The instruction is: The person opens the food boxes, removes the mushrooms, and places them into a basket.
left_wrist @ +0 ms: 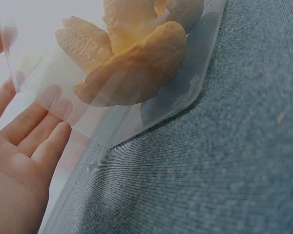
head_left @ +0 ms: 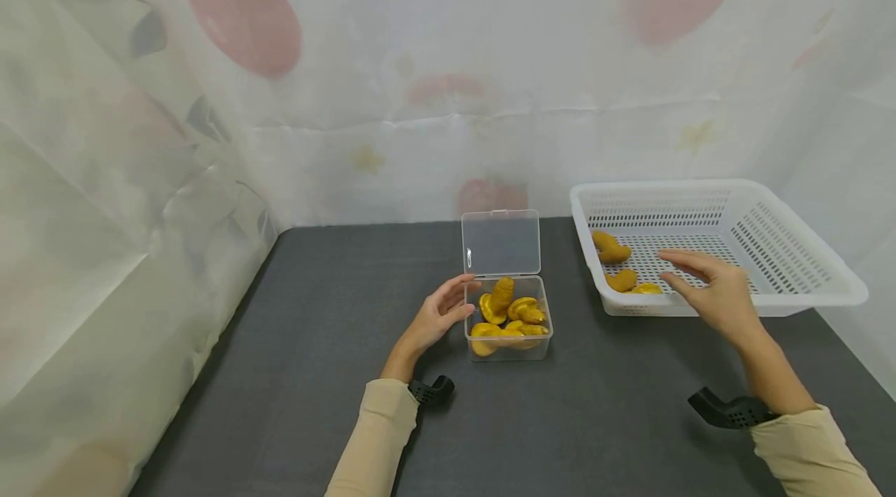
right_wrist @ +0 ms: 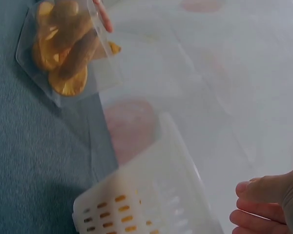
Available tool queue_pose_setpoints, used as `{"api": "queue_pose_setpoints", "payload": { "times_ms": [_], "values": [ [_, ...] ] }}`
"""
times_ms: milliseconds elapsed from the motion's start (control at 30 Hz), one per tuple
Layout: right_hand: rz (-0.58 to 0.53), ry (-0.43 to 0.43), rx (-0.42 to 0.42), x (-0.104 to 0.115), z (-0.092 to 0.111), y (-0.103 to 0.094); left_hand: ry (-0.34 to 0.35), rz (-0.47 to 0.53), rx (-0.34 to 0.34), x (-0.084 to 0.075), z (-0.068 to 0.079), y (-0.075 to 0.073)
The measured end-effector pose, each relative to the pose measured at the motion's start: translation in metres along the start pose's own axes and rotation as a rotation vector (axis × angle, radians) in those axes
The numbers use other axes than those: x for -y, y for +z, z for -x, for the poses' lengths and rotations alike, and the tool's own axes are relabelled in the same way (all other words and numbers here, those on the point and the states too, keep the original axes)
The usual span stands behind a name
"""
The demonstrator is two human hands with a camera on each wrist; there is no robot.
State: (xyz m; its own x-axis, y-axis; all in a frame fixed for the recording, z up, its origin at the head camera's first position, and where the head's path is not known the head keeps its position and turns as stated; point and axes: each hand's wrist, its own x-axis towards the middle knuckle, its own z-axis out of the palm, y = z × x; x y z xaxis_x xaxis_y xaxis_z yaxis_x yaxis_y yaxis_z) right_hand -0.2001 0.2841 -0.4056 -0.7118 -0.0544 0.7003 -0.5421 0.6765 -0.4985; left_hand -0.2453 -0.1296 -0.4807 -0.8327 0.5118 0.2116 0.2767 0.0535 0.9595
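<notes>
A small clear plastic box (head_left: 528, 355) stands on the table with its hinged lid (head_left: 501, 243) tipped back. Several shiny yellow, knobbly pieces (head_left: 502, 299) lie inside it, some with a stem-and-cap shape. My left hand (head_left: 437, 318) is at the box's left side, fingertips at the rim; the left wrist view shows its fingers (left_wrist: 51, 153) extended along the clear wall. Over the front of a white slotted basket (head_left: 798, 299) is my right hand (head_left: 724, 299), thumb and fingers apart with nothing between them. More yellow pieces (head_left: 611, 248) lie in the basket's left end.
The dark grey table (head_left: 581, 419) carries the box near its middle and the basket at the back right. Hanging sheets with a faint fruit print (head_left: 420, 30) enclose the back and sides. A black camera mount (head_left: 731, 410) sits on the right wrist, another (head_left: 432, 390) on the left.
</notes>
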Motion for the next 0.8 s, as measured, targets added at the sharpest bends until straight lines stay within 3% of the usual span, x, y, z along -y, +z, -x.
{"api": "queue_pose_setpoints", "payload": {
  "times_ms": [400,800],
  "values": [
    [-0.097,-0.071,0.031,0.016,-0.006,0.009,-0.009,-0.011,0.000,-0.001,-0.001,0.000],
    [-0.138,-0.086,0.115,0.038,-0.006,0.039,-0.029,-0.008,-0.009,0.000,0.000,0.000]
  ]
}}
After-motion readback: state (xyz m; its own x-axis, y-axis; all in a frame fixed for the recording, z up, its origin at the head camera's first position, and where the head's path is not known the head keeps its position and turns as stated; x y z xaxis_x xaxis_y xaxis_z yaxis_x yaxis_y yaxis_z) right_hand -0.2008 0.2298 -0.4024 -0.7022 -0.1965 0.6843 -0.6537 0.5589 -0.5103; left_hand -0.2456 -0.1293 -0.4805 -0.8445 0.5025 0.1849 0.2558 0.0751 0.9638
